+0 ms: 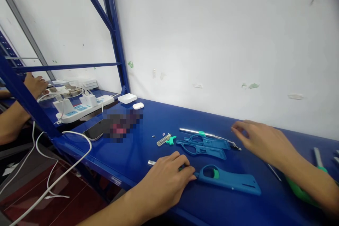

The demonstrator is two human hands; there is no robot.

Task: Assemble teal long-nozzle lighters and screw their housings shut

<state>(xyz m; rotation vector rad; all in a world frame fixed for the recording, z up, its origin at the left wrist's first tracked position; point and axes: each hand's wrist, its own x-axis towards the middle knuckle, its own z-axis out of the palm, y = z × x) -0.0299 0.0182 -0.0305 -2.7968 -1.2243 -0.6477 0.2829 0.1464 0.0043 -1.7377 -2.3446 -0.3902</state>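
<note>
My left hand [169, 178] is closed around the neck of a blue utility lighter [230, 180], whose metal nozzle tip shows past my knuckles. Its handle, with a green trigger in the loop, points right along the table. My right hand [261, 139] hovers at the right with fingers loosely curved and apart, nothing visible in them. Closest to it are a thin wire and the dark end of a metal lighter tube [192, 131] with a green collar. Two blue lighter shell halves [202, 147] lie side by side below the tube. Left of them rest a green trigger [171, 140] and a clear gas tank [163, 140].
Tiny parts [154, 136] lie left of the tank. A phone [97, 129], a white earbud case [138, 106] and an open white box [127, 98] are further left. A power strip [84, 109] stands behind blue rack posts [28, 95]; another person's hand [35, 84] is beyond. A green-handled tool [299, 189] is partly under my right forearm.
</note>
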